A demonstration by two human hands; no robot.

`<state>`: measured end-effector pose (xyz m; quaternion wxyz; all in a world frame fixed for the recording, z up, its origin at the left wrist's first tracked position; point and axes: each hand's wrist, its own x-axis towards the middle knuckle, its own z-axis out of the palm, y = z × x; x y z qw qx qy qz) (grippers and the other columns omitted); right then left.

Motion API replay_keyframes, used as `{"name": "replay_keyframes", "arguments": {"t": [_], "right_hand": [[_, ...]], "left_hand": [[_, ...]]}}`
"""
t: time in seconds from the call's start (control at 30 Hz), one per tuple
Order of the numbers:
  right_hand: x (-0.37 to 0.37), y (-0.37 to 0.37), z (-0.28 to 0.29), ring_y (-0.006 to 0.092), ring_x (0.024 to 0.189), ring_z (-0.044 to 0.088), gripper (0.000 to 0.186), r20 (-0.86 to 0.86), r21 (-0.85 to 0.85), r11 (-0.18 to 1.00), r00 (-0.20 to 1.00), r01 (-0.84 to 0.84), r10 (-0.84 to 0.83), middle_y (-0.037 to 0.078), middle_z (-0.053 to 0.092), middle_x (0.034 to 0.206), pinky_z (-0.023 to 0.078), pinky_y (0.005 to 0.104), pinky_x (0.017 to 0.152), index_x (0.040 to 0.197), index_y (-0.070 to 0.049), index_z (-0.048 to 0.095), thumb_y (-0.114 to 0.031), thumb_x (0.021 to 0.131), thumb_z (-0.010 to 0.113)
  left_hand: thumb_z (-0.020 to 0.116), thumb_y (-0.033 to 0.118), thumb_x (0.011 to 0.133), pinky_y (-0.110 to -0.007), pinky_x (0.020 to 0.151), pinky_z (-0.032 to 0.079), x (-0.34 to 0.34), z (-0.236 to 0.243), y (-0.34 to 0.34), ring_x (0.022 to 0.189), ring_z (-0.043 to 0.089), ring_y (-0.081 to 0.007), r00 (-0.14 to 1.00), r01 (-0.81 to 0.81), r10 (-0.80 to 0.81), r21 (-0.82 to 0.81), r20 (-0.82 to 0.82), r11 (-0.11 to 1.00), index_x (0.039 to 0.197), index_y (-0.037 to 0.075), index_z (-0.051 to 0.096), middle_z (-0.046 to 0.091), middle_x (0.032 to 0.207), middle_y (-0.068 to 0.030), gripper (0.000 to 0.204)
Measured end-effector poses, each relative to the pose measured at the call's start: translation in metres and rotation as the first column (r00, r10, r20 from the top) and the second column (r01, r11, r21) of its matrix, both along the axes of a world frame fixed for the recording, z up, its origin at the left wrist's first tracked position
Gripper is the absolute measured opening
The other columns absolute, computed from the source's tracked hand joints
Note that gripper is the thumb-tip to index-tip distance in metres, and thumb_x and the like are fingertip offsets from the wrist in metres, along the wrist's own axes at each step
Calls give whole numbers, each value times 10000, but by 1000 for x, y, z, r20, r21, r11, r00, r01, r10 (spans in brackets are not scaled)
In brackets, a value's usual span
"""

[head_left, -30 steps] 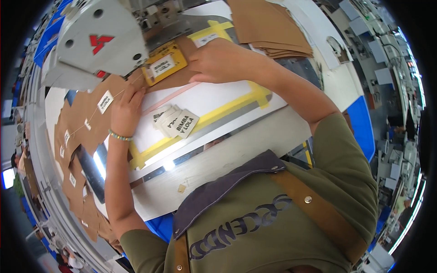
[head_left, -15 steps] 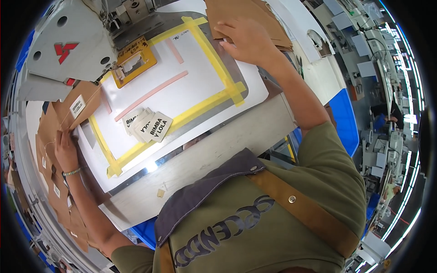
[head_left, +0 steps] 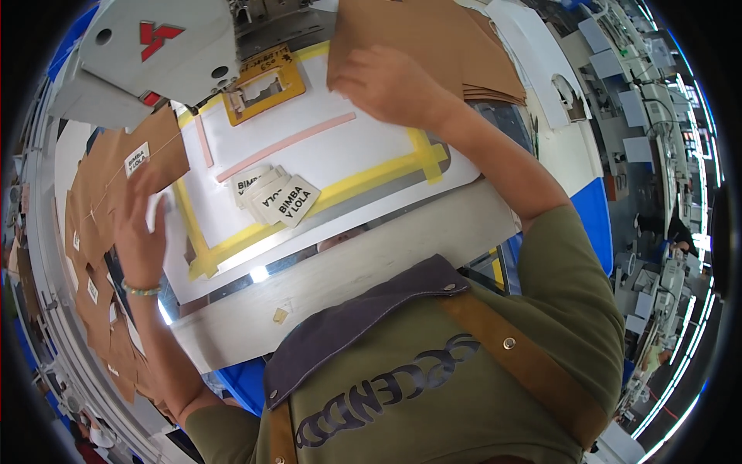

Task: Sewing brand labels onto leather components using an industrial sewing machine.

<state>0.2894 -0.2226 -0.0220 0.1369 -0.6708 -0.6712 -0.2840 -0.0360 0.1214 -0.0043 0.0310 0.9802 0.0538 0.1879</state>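
Observation:
My right hand (head_left: 390, 87) grips the left edge of a flat brown panel (head_left: 402, 31), which hangs over the far part of the white work sheet (head_left: 340, 155). Its fingertips are partly hidden against the panel. At the left, my left hand (head_left: 141, 240) is raised with fingers and thumb apart, holding nothing. It is beside a brown panel (head_left: 166, 131) that bears a white label (head_left: 137, 160) and trailing threads. Several loose white labels (head_left: 300, 199) lie fanned on the work sheet. Above them sits a yellow clamp frame (head_left: 292, 77) next to the sewing machine head (head_left: 166, 58).
Yellow tape (head_left: 371, 172) borders the work sheet, with pink strips (head_left: 290, 145) on it. More brown panels (head_left: 495, 69) are stacked at the far right. Labelled brown pieces (head_left: 97, 317) hang down the left side. A blue bin (head_left: 589, 220) stands at the right.
My right hand has drawn a brown panel leftward off the stack, over the sheet. My left hand has come off the brown pieces, moving rightward with its fingers spread. The whole view has shifted slightly.

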Motion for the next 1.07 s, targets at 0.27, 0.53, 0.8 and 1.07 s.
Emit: {"name": "replay_keyframes", "arguments": {"t": [0.27,0.53,0.8,1.07], "right_hand": [[-58,93,-5,147,1036,645,176,73,14,922,920,-388,386,-37,689,1059,521,299,859,1039,-124,705,-152,867,735],[-31,54,9,202,1023,675,139,-57,11,970,968,-244,245,0,718,1054,560,346,833,1018,-120,741,-178,898,780],[-19,-20,4,277,1489,496,462,-207,-354,933,968,60,-141,43,614,1569,372,470,1260,1461,-88,671,-351,1082,640],[-36,-18,-12,258,1664,226,628,-296,-486,874,936,24,-191,40,372,1758,119,549,1364,1647,-162,477,-488,1113,532]], "left_hand": [[741,-33,878,-461,1066,545,54,-2,-96,1287,634,-375,962,273,-274,-147,14,951,1314,-8,677,654,1449,-136,442],[754,39,898,-486,1129,511,40,-19,-81,1384,584,-394,976,219,-218,-85,23,972,1270,6,685,644,1469,-144,380],[713,203,981,-513,1258,372,45,-20,-89,1572,397,-370,959,192,-220,-161,-178,968,1609,113,515,542,1646,-58,664],[684,289,1008,-525,1284,314,39,-27,-66,1601,343,-375,962,146,-143,-2,-231,989,1625,143,513,484,1700,-23,657]]}}
